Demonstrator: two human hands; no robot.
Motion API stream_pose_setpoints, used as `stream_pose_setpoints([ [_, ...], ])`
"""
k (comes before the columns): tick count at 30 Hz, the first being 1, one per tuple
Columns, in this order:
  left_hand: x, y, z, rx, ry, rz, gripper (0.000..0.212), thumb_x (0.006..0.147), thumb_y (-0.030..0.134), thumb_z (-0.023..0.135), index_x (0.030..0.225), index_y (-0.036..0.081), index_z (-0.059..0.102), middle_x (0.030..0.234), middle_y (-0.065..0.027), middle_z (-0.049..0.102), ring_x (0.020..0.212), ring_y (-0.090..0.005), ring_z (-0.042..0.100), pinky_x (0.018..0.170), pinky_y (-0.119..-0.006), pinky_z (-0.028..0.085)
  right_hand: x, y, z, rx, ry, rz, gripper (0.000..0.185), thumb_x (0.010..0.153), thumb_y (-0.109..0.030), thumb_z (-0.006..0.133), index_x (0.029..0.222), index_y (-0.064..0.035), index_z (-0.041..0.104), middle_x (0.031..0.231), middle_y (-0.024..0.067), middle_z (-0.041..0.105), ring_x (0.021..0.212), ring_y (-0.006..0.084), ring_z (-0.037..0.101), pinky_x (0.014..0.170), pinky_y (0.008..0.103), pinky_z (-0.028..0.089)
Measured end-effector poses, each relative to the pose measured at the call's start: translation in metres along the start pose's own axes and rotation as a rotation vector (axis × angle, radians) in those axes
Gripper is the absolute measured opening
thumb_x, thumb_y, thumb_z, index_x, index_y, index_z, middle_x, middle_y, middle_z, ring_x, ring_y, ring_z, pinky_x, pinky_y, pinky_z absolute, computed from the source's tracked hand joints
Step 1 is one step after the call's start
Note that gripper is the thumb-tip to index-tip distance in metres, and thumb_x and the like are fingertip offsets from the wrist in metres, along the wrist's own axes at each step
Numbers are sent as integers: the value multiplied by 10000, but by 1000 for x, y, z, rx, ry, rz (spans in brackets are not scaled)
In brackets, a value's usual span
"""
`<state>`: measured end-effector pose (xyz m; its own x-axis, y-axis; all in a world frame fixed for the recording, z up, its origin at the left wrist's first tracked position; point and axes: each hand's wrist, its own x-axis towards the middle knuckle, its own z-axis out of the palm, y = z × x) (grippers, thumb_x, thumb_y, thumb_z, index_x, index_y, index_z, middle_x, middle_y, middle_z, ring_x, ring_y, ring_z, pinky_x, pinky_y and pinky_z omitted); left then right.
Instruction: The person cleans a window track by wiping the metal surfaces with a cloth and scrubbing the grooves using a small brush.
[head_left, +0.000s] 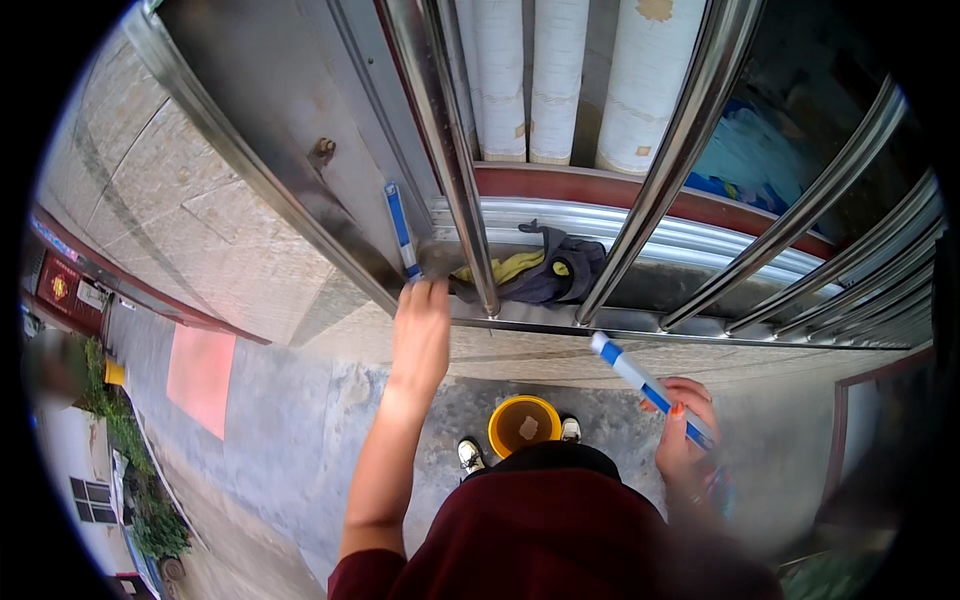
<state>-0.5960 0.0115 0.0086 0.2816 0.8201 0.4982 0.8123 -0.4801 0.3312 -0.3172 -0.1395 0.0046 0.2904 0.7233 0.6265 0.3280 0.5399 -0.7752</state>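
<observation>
My left hand (424, 322) is raised to the window ledge, between the steel frame and the first bar, its fingertips at the lower end of a blue and white plastic tool (401, 229) that leans upright against the side wall. Whether the fingers grip that tool cannot be told. In my right hand (686, 427) is a blue and white stick-shaped plastic tool (637, 379), pointing up and left towards the bars. A dark grey cloth (562, 274) with a yellow part (514, 266) lies bunched on the ledge behind the bars.
Vertical stainless steel bars (645, 172) stand across the window, above a metal bottom rail (540, 319). White curtains (555, 82) hang behind them. Below, a yellow bucket (559, 435) holding murky water with something pale in it stands on the concrete ground between my shoes (471, 454).
</observation>
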Motion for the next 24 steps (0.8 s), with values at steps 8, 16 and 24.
stream_pose_setpoints([
  [8,-142,-41,-14,201,-197,-2,405,784,33,558,1188,29,547,1176,-171,563,1073,-333,547,910,-383,430,-7,8,57,321,-304,568,133,870,-51,606,951,54,613,885,111,631,769,155,646,682,254,523],
  [16,-98,16,-3,-709,-504,-66,168,902,148,537,1013,23,555,810,-178,571,723,-355,569,647,-394,455,10,15,56,586,-590,632,178,893,-37,565,1026,72,611,861,147,664,773,172,656,694,270,537],
  [24,-124,-25,32,-226,-636,140,173,883,104,510,1011,36,603,941,-182,611,835,-343,604,730,-390,488,-2,12,-20,556,104,764,121,882,-73,573,846,39,604,773,179,649,589,221,644,507,301,536],
])
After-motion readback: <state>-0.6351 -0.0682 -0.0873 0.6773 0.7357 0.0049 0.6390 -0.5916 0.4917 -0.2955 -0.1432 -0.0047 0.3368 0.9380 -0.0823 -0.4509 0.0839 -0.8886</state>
